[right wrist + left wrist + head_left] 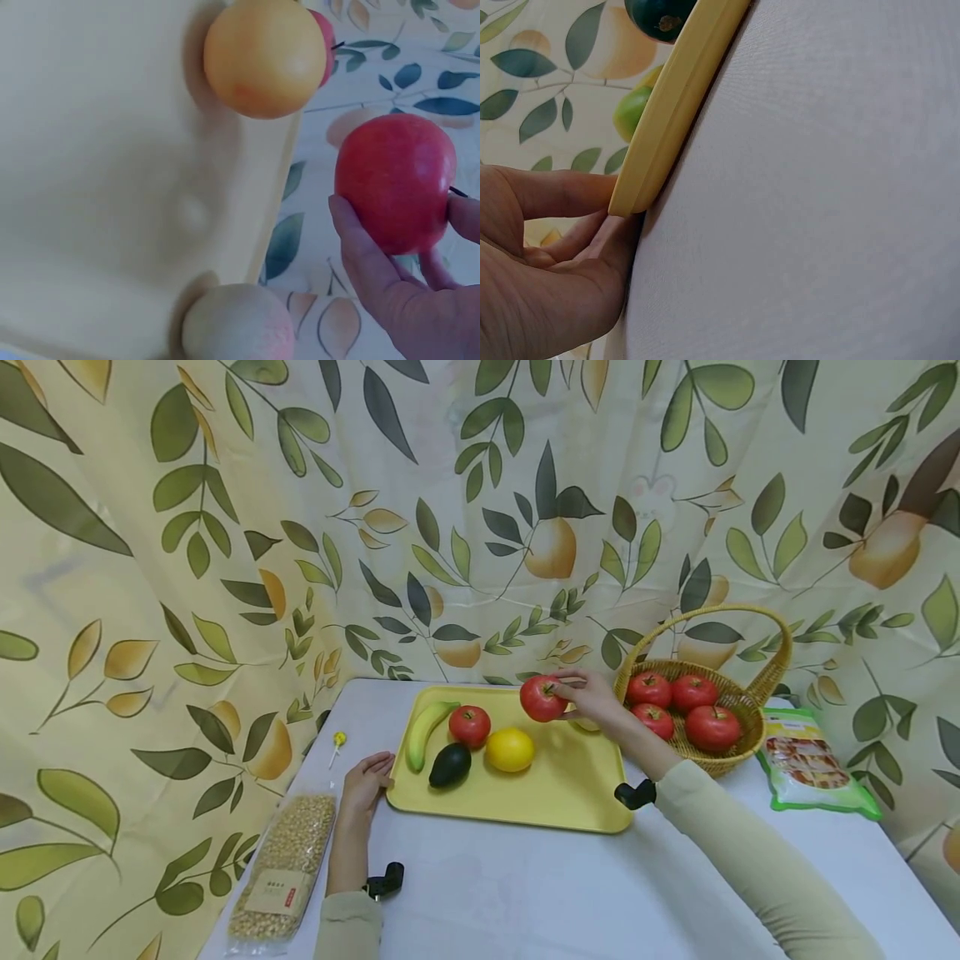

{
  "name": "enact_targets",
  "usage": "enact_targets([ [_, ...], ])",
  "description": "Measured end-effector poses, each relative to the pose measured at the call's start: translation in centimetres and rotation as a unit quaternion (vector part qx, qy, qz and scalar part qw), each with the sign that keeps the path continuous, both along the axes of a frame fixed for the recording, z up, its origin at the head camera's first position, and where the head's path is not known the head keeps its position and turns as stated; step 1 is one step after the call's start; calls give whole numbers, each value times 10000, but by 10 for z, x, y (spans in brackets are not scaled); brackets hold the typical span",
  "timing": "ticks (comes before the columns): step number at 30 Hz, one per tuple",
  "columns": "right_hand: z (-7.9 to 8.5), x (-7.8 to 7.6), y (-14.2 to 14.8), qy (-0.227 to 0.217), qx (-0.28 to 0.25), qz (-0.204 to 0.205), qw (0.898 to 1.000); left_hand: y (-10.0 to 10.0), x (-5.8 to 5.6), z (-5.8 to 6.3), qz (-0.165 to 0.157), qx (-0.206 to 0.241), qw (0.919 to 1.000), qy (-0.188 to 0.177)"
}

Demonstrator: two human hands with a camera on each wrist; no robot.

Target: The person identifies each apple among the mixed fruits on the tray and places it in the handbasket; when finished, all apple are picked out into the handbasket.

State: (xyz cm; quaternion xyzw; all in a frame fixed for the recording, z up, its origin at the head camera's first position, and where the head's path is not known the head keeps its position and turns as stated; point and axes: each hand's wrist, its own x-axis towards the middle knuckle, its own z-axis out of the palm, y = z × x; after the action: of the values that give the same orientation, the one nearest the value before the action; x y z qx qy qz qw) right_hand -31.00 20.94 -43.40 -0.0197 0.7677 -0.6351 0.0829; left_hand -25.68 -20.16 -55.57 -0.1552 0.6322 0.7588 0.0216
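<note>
My right hand [592, 697] holds a red apple [395, 184] with a dark stem above the right part of the yellow tray [555, 793]. A pale round fruit with a pink blush [236, 324] sits on the tray below that hand, mostly hidden in the head view. At the tray's left front corner, my left hand [366, 785] pinches the rim, with a finger against the edge in the left wrist view. On the tray's left half lie a banana [427, 735], another red apple [470, 727], a dark avocado [450, 766] and a lemon [510, 750].
A wicker basket [738, 752] with a tall handle holds several red apples [712, 729] at the right. Beside it lies a green-edged food packet [813, 760]. Left of the tray are a yellow lollipop [339, 740] and a bag of pale beans [288, 852]. Behind hangs a leaf-patterned curtain [480, 527].
</note>
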Motion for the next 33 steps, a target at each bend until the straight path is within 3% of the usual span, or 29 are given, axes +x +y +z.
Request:
enact_targets([
  [10,12,16,18,220,-45,61,9997,0,3,2,-40,3,10000,-35],
  [21,32,29,35,-135,209,-39,9997,-1,4,2,-54,48,10000,21],
  [33,43,51,53,6,515,-11,9987,3,6,4,-41,68,9999,66],
])
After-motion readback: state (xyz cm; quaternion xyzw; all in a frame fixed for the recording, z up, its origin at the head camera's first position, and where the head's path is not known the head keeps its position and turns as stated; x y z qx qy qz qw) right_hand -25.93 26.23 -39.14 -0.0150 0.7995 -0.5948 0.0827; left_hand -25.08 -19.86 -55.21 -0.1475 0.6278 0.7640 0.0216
